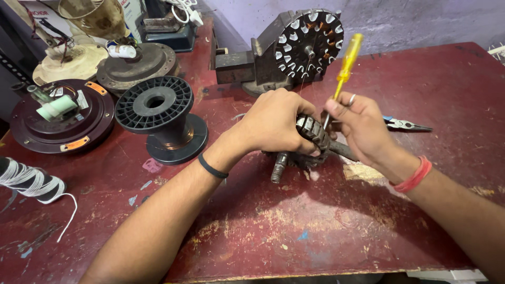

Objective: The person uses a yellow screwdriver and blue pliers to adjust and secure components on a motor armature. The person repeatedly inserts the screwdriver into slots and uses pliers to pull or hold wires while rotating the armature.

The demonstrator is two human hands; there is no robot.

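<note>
My left hand (276,123) is wrapped over a dark slotted motor core (311,131) with a steel shaft (279,167), holding it just above the worn red table (326,221). In my right hand (359,126) is a yellow-handled screwdriver (345,63), its handle pointing up and its tip down in the core's slots. That hand wears a ring, and its wrist a red thread band. A black band circles my left wrist.
A second slotted core (310,44) is clamped in a vise behind my hands. A black plastic spool (160,118) stands at left, near dark round motor housings (58,115). Pliers (402,124) lie right of my hand. A thread-wound bobbin (29,181) lies at the far left.
</note>
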